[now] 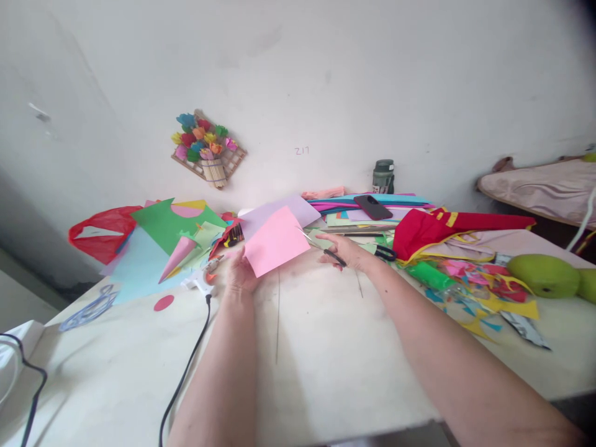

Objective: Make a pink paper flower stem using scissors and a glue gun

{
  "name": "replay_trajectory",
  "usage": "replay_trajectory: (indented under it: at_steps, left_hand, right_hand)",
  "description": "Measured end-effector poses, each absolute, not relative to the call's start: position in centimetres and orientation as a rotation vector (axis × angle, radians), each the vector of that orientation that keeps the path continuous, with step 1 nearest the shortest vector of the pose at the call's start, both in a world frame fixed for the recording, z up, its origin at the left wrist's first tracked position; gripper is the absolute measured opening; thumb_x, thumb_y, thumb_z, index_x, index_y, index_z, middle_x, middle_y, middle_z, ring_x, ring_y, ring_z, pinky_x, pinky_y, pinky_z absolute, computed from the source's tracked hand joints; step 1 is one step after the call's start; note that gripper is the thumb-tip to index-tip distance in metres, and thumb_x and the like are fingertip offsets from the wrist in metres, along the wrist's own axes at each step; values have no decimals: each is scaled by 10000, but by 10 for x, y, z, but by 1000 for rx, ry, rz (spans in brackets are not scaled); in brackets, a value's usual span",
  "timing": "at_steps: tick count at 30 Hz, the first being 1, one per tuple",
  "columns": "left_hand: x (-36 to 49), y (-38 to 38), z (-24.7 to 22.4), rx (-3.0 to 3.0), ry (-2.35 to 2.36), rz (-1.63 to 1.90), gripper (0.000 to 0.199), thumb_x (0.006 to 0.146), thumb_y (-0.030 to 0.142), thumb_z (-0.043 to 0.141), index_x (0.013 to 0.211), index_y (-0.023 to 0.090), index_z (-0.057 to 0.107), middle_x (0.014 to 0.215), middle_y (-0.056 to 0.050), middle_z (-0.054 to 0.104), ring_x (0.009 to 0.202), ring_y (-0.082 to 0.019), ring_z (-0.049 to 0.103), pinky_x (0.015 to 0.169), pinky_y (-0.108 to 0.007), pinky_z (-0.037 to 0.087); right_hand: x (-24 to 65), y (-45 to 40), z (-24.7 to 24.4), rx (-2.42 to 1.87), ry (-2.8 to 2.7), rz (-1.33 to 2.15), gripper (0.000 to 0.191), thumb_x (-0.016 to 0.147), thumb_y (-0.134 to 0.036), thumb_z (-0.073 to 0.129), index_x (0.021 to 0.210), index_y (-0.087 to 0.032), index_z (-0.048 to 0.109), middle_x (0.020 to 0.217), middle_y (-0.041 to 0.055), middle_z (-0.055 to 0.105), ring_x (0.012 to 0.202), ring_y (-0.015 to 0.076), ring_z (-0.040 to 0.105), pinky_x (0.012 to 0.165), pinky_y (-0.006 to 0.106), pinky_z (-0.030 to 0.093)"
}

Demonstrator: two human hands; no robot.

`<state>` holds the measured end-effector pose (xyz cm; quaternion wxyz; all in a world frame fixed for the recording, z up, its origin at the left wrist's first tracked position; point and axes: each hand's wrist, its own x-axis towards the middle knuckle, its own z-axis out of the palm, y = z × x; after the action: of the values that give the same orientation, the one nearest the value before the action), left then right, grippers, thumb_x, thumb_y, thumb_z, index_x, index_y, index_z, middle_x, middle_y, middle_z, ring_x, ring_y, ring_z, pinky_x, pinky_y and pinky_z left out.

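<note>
A scuffed white wall (372, 74) is hung with a flower decoration (201, 141) beyond the left hand (242, 272); a pale table (330, 360) is softly lit below, and cloth-covered furniture (542, 189) is glimpsed past the right hand (345, 249).

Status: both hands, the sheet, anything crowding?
Left hand holding pink paper sheet. Right hand on scissors, blades at sheet's right edge. White glue gun close beside left hand.

Soft, diffuse daylight-pale light washes the wall (354, 81) and tabletop (344, 366), where shadows fall faint. Wide-angle distortion stretches the frame's edges; a dark blur clouds the upper-right corner.
</note>
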<state>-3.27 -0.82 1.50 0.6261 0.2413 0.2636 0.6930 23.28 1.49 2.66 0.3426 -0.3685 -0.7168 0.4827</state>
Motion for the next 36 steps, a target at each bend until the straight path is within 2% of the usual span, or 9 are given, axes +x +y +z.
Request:
replay_trajectory:
  at_steps: [2,7,10,16,19,28,36]
  left_hand:
    - [-32,-8,16,514,646,1592,259,767,365,475,901,162,563,777,-66,639,851,-203,599,796,-336,457]
    - [-26,-3,16,504,707,1567,220,739,149,529,957,127,548,833,-88,640,834,-201,605,817,-353,451]
    - [-25,0,12,497,716,1665,232,715,114,560,944,146,553,864,-73,637,828,-178,605,819,-322,457]
    - [-26,5,5,607,747,1686,219,691,112,598,899,164,558,897,-54,626,791,-153,616,772,-287,489]
    - [-26,7,3,625,734,1716,188,707,119,582,890,156,559,893,-61,626,793,-160,617,773,-284,490]
    - [-24,8,0,668,708,1716,276,688,123,606,951,190,559,947,-66,625,890,-171,588,796,-277,482]
    - [-18,5,3,701,735,1678,244,691,167,607,928,211,569,955,-56,619,913,-178,581,820,-288,472]
  right_hand:
    - [234,15,26,-973,-1899,1233,749,597,-315,683,1246,-210,324,609,-25,617,323,28,372,301,149,330]
    - [237,16,24,-992,-1957,1202,738,597,-364,674,1241,-217,343,552,-48,584,332,37,387,314,155,343]
    - [237,16,23,-996,-1967,1176,725,595,-377,671,1229,-204,366,528,-57,561,328,31,374,319,154,339]
    - [235,15,24,-1012,-1937,1192,792,576,-380,678,1252,-167,324,454,-88,497,335,41,370,306,150,330]
    - [234,17,22,-1007,-1943,1163,779,573,-381,679,1244,-181,339,452,-93,487,332,39,365,306,150,331]
    - [229,13,26,-969,-1911,1105,713,594,-396,660,1221,-199,385,481,-76,473,376,54,399,319,162,357]
    - [225,4,34,-1015,-1844,1166,640,675,-386,591,1239,-199,354,478,-70,474,356,65,429,310,167,361]
